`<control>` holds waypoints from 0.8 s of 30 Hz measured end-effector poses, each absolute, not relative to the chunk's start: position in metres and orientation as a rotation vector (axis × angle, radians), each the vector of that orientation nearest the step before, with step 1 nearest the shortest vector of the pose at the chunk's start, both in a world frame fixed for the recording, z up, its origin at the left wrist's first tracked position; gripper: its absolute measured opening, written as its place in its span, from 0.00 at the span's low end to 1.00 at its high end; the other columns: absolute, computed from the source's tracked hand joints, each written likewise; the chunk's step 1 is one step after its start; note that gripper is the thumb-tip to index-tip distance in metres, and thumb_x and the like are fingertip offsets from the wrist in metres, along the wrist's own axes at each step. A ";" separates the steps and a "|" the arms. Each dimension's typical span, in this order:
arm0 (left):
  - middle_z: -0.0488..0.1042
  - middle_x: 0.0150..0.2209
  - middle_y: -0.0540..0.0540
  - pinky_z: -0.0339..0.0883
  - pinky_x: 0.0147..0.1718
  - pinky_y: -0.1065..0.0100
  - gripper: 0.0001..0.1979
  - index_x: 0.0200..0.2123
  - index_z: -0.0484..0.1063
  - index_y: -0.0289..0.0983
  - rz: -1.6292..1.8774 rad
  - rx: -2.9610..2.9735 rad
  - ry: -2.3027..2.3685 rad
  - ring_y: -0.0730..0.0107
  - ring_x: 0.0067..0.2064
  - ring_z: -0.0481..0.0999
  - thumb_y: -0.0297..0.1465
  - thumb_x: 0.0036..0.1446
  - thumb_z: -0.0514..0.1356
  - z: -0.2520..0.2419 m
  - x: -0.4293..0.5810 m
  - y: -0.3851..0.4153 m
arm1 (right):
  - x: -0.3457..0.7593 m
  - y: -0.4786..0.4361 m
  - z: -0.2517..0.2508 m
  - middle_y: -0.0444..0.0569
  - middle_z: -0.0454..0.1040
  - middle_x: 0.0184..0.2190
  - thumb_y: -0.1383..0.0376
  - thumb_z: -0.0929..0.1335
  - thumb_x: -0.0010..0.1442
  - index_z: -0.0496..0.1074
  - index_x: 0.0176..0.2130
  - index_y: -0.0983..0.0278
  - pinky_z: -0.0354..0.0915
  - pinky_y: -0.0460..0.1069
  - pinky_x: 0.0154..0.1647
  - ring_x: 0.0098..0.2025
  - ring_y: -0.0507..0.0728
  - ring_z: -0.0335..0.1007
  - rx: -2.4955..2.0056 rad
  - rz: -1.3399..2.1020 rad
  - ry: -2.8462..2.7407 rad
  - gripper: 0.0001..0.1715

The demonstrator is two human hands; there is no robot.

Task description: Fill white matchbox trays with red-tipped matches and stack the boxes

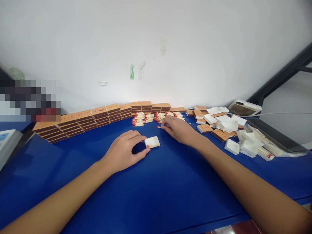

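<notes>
A small white matchbox tray (152,141) lies on the blue table, with a few red-tipped matches along its near side. My left hand (126,148) grips the tray's left end between thumb and fingers. Farther back, my right hand (175,127) pinches a match (159,127) whose red head sticks out to the left of the fingertips. Just behind that hand are piles of loose matches (138,119), partly hidden by it on the right.
Stacked orange matchboxes (84,114) line the wall on the left and middle. At right lie loose matchbox sleeves (204,128), white trays (232,147), a tray with matches (265,153), a white-cased phone (245,108) with a cable nearby, and a dark flat device (276,135).
</notes>
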State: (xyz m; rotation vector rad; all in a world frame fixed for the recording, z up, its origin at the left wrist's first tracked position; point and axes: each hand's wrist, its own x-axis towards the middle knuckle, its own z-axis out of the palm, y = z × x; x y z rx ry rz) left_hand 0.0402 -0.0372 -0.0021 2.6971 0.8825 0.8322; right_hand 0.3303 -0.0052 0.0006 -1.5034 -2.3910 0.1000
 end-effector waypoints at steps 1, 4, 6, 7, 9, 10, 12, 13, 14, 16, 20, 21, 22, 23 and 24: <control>0.80 0.43 0.45 0.74 0.44 0.58 0.13 0.53 0.78 0.39 0.829 2.698 0.884 0.60 0.44 0.79 0.37 0.68 0.66 -0.002 0.040 -0.037 | 0.330 -0.006 0.001 0.55 0.77 0.43 0.66 0.65 0.74 0.71 0.42 0.63 0.64 0.53 0.43 0.43 0.60 0.72 -1.502 0.103 -2.391 0.06; 0.80 0.43 0.45 0.74 0.44 0.58 0.13 0.53 0.79 0.39 0.825 2.697 0.886 0.60 0.44 0.79 0.37 0.68 0.66 -0.002 0.040 -0.037 | 0.328 -0.009 0.005 0.54 0.77 0.43 0.66 0.65 0.74 0.71 0.42 0.63 0.64 0.53 0.44 0.43 0.60 0.72 -1.483 0.124 -2.390 0.06; 0.80 0.43 0.45 0.74 0.44 0.58 0.13 0.53 0.79 0.39 0.829 2.690 0.888 0.60 0.45 0.79 0.37 0.68 0.66 -0.001 0.040 -0.038 | 0.324 -0.014 0.009 0.54 0.77 0.43 0.66 0.65 0.74 0.71 0.43 0.62 0.64 0.52 0.44 0.43 0.60 0.72 -1.449 0.137 -2.388 0.06; 0.80 0.43 0.45 0.74 0.44 0.59 0.13 0.52 0.79 0.39 0.833 2.686 0.892 0.60 0.44 0.79 0.37 0.68 0.66 -0.001 0.040 -0.038 | 0.321 -0.018 0.012 0.54 0.76 0.43 0.67 0.65 0.74 0.70 0.43 0.62 0.64 0.52 0.43 0.42 0.59 0.72 -1.427 0.139 -2.389 0.06; 0.80 0.43 0.45 0.73 0.43 0.59 0.13 0.52 0.79 0.39 0.838 2.679 0.905 0.60 0.44 0.78 0.37 0.68 0.66 -0.002 0.040 -0.038 | 0.313 -0.026 0.018 0.53 0.76 0.42 0.67 0.64 0.74 0.70 0.43 0.62 0.63 0.51 0.42 0.41 0.59 0.72 -1.377 0.135 -2.391 0.06; 0.80 0.42 0.45 0.73 0.43 0.59 0.13 0.52 0.79 0.39 0.840 2.677 0.913 0.60 0.43 0.78 0.37 0.68 0.66 -0.002 0.041 -0.038 | 0.309 -0.031 0.021 0.52 0.75 0.42 0.67 0.64 0.75 0.70 0.43 0.62 0.63 0.51 0.41 0.40 0.58 0.71 -1.353 0.133 -2.392 0.06; 0.80 0.42 0.45 0.72 0.42 0.59 0.13 0.52 0.79 0.39 0.841 2.675 0.923 0.60 0.43 0.78 0.37 0.68 0.66 -0.002 0.041 -0.038 | 0.301 -0.039 0.026 0.51 0.75 0.41 0.66 0.65 0.75 0.70 0.43 0.62 0.62 0.51 0.39 0.39 0.58 0.71 -1.313 0.136 -2.403 0.05; 0.80 0.42 0.45 0.72 0.42 0.59 0.13 0.52 0.79 0.39 0.840 2.674 0.925 0.60 0.43 0.77 0.37 0.68 0.66 -0.001 0.041 -0.038 | 0.297 -0.043 0.027 0.51 0.75 0.41 0.65 0.65 0.75 0.70 0.44 0.62 0.61 0.50 0.38 0.38 0.57 0.71 -1.299 0.139 -2.415 0.06; 0.80 0.43 0.45 0.72 0.42 0.58 0.12 0.52 0.79 0.40 0.839 2.672 0.928 0.60 0.43 0.77 0.37 0.68 0.66 -0.001 0.041 -0.038 | 0.295 -0.046 0.029 0.51 0.75 0.42 0.65 0.64 0.75 0.70 0.44 0.62 0.61 0.50 0.37 0.38 0.57 0.71 -1.290 0.143 -2.432 0.06; 0.80 0.43 0.45 0.72 0.42 0.58 0.12 0.52 0.79 0.40 0.836 2.668 0.935 0.60 0.43 0.77 0.37 0.68 0.66 -0.001 0.041 -0.038 | 0.291 -0.050 0.030 0.51 0.75 0.43 0.66 0.64 0.76 0.71 0.44 0.62 0.60 0.50 0.36 0.37 0.56 0.71 -1.280 0.141 -2.478 0.06; 0.80 0.42 0.45 0.72 0.42 0.58 0.12 0.51 0.79 0.40 0.824 2.672 0.938 0.60 0.42 0.77 0.37 0.68 0.65 0.000 0.041 -0.037 | 0.289 -0.052 0.029 0.52 0.76 0.43 0.68 0.65 0.75 0.71 0.44 0.63 0.59 0.50 0.34 0.37 0.56 0.71 -1.298 0.065 -2.563 0.05; 0.80 0.43 0.45 0.72 0.42 0.58 0.12 0.51 0.79 0.40 0.824 2.675 0.935 0.60 0.43 0.77 0.37 0.68 0.65 0.000 0.041 -0.037 | 0.288 -0.052 0.028 0.52 0.75 0.42 0.68 0.65 0.75 0.71 0.43 0.63 0.58 0.50 0.34 0.37 0.56 0.71 -1.299 0.036 -2.580 0.06; 0.80 0.43 0.45 0.72 0.43 0.58 0.12 0.51 0.79 0.40 0.828 2.678 0.931 0.60 0.43 0.77 0.37 0.68 0.65 -0.001 0.041 -0.037 | 0.287 -0.052 0.027 0.52 0.75 0.42 0.69 0.65 0.75 0.72 0.43 0.63 0.58 0.50 0.33 0.37 0.56 0.71 -1.298 0.007 -2.596 0.06; 0.80 0.43 0.44 0.72 0.43 0.58 0.12 0.51 0.79 0.40 0.834 2.680 0.928 0.60 0.43 0.77 0.37 0.68 0.65 -0.001 0.041 -0.037 | 0.286 -0.052 0.026 0.52 0.75 0.41 0.69 0.65 0.75 0.72 0.42 0.63 0.57 0.50 0.33 0.36 0.56 0.70 -1.294 -0.024 -2.613 0.07; 0.80 0.43 0.44 0.72 0.43 0.58 0.12 0.51 0.78 0.40 0.842 2.681 0.924 0.60 0.43 0.78 0.38 0.68 0.65 -0.001 0.041 -0.037 | 0.284 -0.053 0.025 0.52 0.75 0.41 0.69 0.65 0.75 0.72 0.42 0.63 0.57 0.50 0.33 0.36 0.56 0.70 -1.290 -0.053 -2.628 0.07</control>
